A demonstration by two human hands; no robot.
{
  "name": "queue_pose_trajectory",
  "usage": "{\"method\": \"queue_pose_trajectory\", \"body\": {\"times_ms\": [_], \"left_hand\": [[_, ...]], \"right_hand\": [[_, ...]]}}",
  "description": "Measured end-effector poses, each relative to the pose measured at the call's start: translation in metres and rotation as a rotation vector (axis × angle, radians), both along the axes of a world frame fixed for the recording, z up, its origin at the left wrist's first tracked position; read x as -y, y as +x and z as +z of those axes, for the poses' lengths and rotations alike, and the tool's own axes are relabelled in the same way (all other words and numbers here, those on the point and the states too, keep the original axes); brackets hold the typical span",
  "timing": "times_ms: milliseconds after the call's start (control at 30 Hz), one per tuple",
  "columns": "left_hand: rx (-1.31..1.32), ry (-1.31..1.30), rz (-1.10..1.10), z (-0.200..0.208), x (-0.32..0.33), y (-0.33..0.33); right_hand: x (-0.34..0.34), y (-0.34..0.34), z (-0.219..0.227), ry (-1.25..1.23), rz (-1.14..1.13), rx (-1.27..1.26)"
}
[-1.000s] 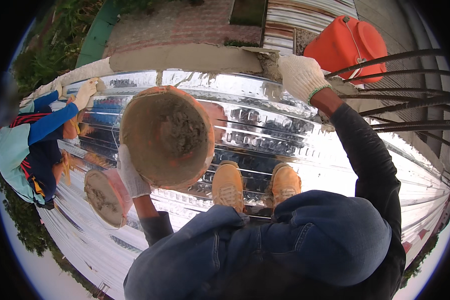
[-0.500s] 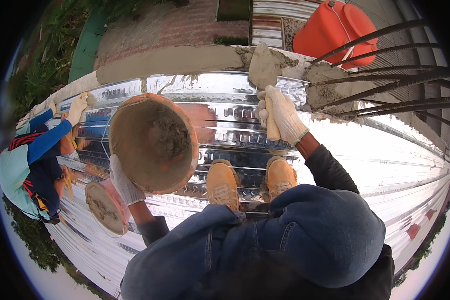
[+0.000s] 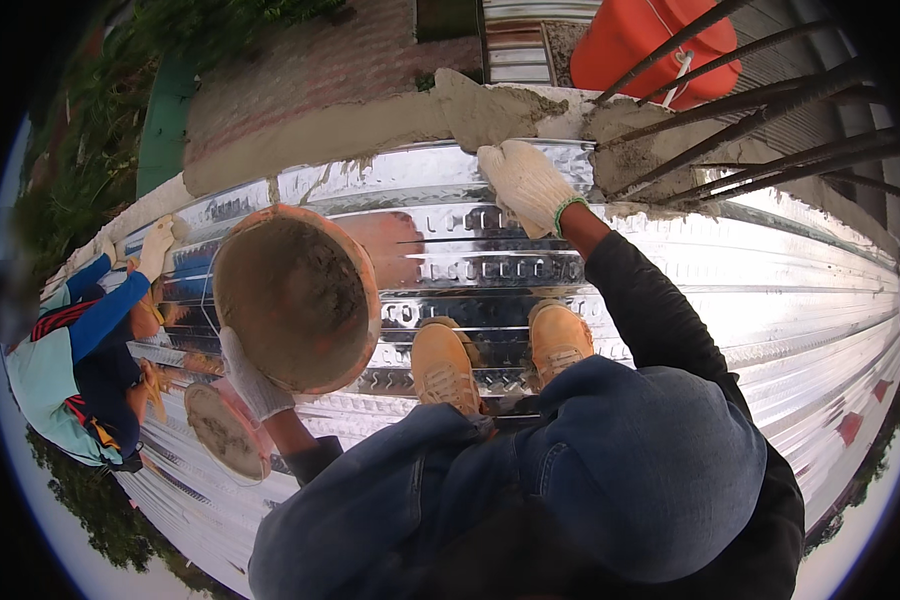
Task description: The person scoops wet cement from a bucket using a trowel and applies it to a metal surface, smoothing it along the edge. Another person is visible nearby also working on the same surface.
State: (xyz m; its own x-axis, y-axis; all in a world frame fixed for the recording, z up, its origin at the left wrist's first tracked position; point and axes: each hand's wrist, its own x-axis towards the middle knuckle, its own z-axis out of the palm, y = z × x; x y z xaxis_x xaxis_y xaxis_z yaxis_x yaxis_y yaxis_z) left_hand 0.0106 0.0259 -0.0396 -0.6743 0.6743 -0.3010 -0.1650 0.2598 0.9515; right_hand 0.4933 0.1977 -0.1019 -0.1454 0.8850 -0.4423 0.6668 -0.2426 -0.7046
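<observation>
Head view: the right hand (image 3: 530, 187) is clamped on the trowel (image 3: 475, 115) at the ledge (image 3: 340, 130). Left hand (image 3: 252, 380) touches the bucket (image 3: 252, 280), seemingly for steadiness; its grip is unclear.

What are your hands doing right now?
Left hand: against the round orange plastic bucket; open or closed, can't tell.
Right hand: closed around a pale-handled, mortar-coated trowel.

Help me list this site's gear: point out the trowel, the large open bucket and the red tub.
Trowel (image 3: 477, 110), head view: on its blade.
Large open bucket (image 3: 248, 280), head view: on its inner wall.
Red tub (image 3: 618, 48), head view: on its side.
</observation>
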Motion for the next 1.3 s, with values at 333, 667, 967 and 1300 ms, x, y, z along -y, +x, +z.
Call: {"method": "queue_pose_trajectory", "body": {"times_ms": [333,667,967,1300], "left_hand": [[0.061,0.027,0.017,-0.012,-0.004,0.001],[0.094,0.051,-0.022,-0.004,-0.007,0.006],[-0.026,-0.027,0.057,-0.01,-0.007,0.016],[-0.111,0.103,-0.12,0.032,-0.024,0.048]], "right_hand": [[0.025,0.053,0.033,-0.275,-0.365,-0.296],[0.071,0.033,0.045,0.057,-0.187,0.015],[0.096,0.076,0.042,0.266,0.073,0.556],[0.133,0.064,0.084,0.265,-0.175,0.263]]}}
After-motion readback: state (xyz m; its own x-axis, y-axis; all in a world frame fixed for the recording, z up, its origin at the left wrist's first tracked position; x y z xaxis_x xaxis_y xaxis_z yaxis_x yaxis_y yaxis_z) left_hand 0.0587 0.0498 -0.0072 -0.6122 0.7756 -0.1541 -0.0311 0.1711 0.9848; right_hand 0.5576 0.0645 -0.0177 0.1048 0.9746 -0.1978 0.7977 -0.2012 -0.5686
